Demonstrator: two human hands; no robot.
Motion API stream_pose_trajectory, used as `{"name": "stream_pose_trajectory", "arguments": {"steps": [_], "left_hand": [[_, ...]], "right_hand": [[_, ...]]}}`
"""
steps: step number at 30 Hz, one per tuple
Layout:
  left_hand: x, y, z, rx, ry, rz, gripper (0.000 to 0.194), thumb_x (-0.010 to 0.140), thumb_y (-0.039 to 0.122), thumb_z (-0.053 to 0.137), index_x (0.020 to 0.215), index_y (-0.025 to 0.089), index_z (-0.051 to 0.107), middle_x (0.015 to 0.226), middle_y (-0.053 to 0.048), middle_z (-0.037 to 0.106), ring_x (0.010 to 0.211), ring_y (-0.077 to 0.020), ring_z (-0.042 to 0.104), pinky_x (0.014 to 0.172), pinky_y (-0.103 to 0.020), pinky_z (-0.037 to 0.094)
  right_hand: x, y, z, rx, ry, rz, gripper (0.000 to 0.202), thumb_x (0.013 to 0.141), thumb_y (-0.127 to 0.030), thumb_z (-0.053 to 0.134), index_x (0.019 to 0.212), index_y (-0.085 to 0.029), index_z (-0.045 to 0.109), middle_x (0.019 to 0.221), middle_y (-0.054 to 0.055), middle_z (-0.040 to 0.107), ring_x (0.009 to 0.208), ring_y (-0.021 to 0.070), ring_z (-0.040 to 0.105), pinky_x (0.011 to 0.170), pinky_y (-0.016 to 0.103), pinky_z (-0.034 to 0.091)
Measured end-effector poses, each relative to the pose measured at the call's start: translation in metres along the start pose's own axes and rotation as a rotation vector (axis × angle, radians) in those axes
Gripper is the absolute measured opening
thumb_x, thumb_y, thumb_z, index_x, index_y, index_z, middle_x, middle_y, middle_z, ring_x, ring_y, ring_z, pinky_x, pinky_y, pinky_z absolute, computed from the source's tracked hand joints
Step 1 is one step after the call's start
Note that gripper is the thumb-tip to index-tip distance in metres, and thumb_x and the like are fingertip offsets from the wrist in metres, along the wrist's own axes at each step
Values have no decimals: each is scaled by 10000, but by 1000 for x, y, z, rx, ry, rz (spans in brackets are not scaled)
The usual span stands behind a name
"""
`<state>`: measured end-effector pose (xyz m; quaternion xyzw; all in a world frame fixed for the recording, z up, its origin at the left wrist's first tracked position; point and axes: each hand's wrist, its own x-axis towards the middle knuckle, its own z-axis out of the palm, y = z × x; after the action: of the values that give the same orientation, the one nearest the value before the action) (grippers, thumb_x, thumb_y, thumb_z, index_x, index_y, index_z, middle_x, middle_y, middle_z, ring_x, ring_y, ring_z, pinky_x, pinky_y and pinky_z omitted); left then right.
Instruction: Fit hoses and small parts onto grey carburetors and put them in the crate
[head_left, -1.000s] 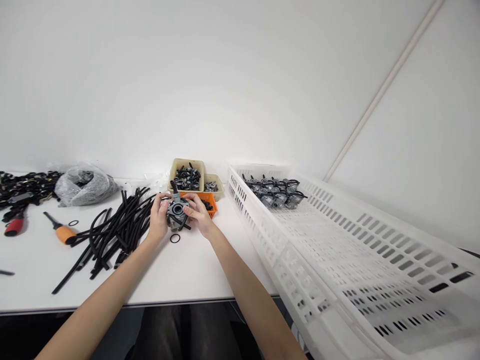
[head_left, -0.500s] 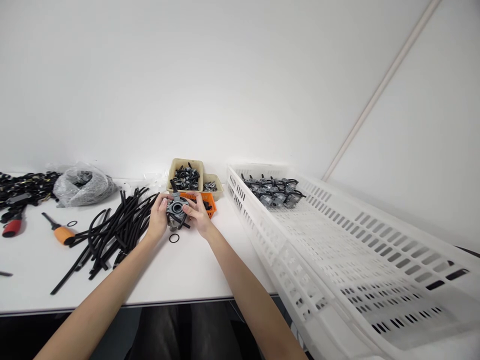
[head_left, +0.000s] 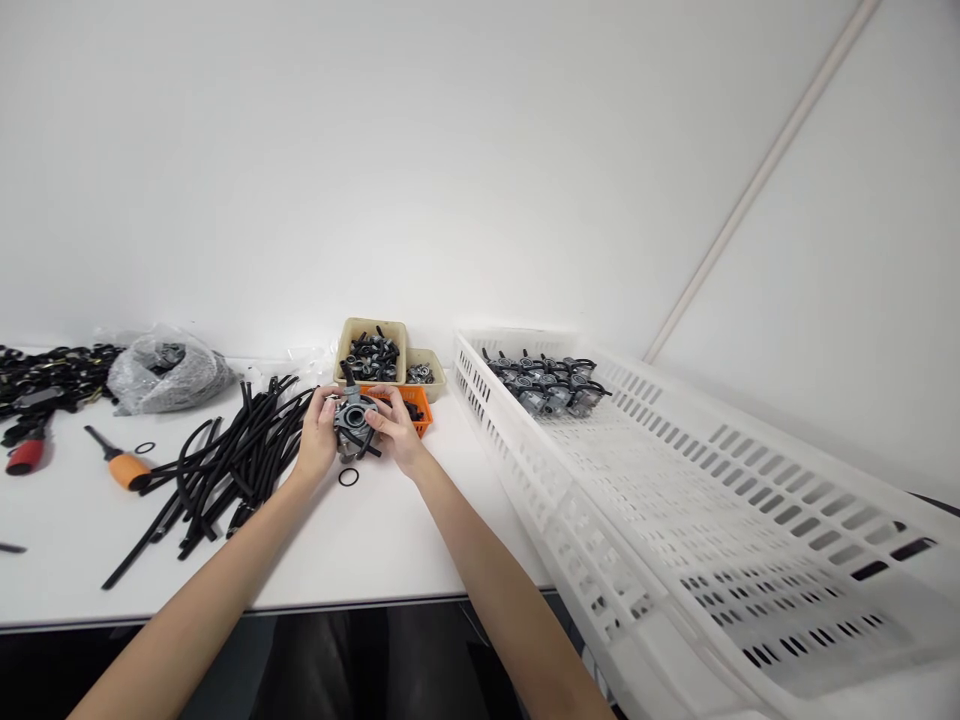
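Between my two hands is a grey metal carburetor (head_left: 354, 420), its round bore facing me and a black stub on top. My left hand (head_left: 320, 436) grips its left side, and my right hand (head_left: 397, 432) has the right side, thumb on the front face. A short black hose slants down across its lower front. Just below it, a black O-ring (head_left: 348, 477) lies on the white table (head_left: 375, 550). Behind my right hand stands an orange basket (head_left: 420, 398) of small dark parts, partly hidden by the fingers.
Loose black hoses (head_left: 247, 460) are heaped to the left, beside an orange-handled tool (head_left: 127, 470) and a red-handled one (head_left: 26, 456). Behind are a bubble-wrap bag (head_left: 169, 375) and a beige bin (head_left: 347, 340) of parts. A large white crate (head_left: 510, 450) holding several carburetors (head_left: 551, 385) fills the right.
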<state>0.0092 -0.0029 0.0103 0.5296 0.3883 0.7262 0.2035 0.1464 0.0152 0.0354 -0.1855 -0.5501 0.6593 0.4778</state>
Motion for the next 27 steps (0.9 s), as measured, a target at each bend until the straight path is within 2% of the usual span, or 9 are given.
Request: {"name": "stream_pose_trajectory", "arguments": {"steps": [11, 17, 27], "left_hand": [[0, -1, 0, 40, 1, 22, 368, 877, 536, 389, 846, 209, 555, 798, -12, 577, 749, -168, 538, 701, -285, 422], [1, -4, 0, 32, -8, 7, 406, 868, 571, 388, 803, 202, 546, 737, -3, 550, 678, -156, 504, 641, -272, 395], [1, -7, 0, 34, -1, 6, 431, 871, 585, 381, 802, 193, 546, 744, -2, 552, 694, -149, 507, 647, -265, 401]], "right_hand": [[0, 1, -1, 2, -9, -5, 430, 637, -338, 792, 956, -256, 515, 979, 0, 642, 831, 152, 610, 657, 238, 485], [1, 1, -2, -29, -15, -6, 432, 640, -358, 786, 957, -253, 513, 948, -5, 640, 833, 158, 612, 683, 257, 483], [2, 4, -3, -3, 5, -15, 419, 644, -341, 790, 962, -256, 531, 950, -9, 658, 809, 146, 611, 645, 231, 461]]}}
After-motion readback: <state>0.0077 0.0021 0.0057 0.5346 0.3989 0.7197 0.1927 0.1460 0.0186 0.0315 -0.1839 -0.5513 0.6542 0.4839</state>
